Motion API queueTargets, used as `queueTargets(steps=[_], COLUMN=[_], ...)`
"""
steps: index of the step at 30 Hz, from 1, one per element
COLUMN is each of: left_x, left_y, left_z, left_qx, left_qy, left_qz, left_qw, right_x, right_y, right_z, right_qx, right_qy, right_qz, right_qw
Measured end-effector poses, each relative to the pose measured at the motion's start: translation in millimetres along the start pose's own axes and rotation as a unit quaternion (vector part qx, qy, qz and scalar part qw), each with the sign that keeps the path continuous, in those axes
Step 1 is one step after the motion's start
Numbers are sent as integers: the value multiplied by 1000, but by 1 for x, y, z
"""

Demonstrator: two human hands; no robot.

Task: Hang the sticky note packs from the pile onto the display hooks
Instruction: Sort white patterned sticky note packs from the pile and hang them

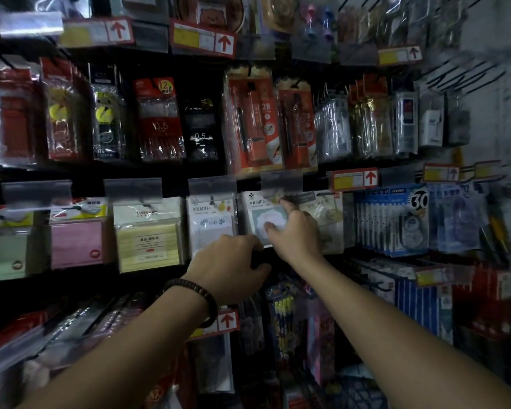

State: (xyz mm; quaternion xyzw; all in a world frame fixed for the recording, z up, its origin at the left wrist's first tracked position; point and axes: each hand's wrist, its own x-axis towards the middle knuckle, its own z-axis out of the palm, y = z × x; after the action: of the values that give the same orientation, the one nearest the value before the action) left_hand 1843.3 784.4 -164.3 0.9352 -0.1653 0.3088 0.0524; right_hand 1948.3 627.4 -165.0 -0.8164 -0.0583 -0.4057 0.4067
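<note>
Head view. Your right hand (297,234) pinches the pack (255,215), thumb on the front face and forefinger stretched up to the header. The pack is at the middle row of the wall, just right of centre, with its top tucked under a clear flap (281,182). The hook is hidden behind that flap, so you cannot see whether the hole is on it. Your left hand (230,267), with a dark beaded bracelet (196,293) at the wrist, curls at the pack's lower edge. I cannot tell whether it holds anything. The pile is not in view.

Expect the pack to be very light: a thin paper pad on a card back inside a glossy film sleeve. The film looks slick and crinkly, so it will likely slide under a loose pinch. The header card should bend easily. Take it by the header, close to the hole, and only steady the bottom edge. Squeezing the middle could dent the pad.

The packs to the left share the flat, rectangular shape. The yellow pack (146,234) looks thicker and blockier, and so does the pink pack (76,243). Both have shiny, wrinkled wrap.
</note>
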Motion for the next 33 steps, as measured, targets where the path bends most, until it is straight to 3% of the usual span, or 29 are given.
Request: queueTargets(steps=[3,8,14,16,20,26,29,33], left_x=[-20,-78,-180,-222,-316,-448,-489,-515], left_y=[-4,-27,-65,-76,-104,-141,-152,-166], left_z=[-3,-11,18,41,105,207,251,301], left_qx=[-13,-105,-148,-157,-162,-170,-186,-194], left_qy=[18,34,60,51,-21,-196,-270,-325], left_qz=[5,-4,-29,-50,-117,-247,-296,-340], left_qw=[1000,994,987,985,980,933,897,861], right_x=[1,-23,-121,-171,-280,-427,-492,-561], right_y=[-5,-6,-6,-3,21,103,147,191], right_z=[2,2,-17,-18,7,79,117,170], right_qx=[-44,-24,92,125,139,104,54,-18], right_qy=[-24,-27,56,42,-126,-361,-438,-521], right_qz=[8,5,-151,-196,-192,-41,51,109], right_qw=[999,999,983,972,963,926,896,846])
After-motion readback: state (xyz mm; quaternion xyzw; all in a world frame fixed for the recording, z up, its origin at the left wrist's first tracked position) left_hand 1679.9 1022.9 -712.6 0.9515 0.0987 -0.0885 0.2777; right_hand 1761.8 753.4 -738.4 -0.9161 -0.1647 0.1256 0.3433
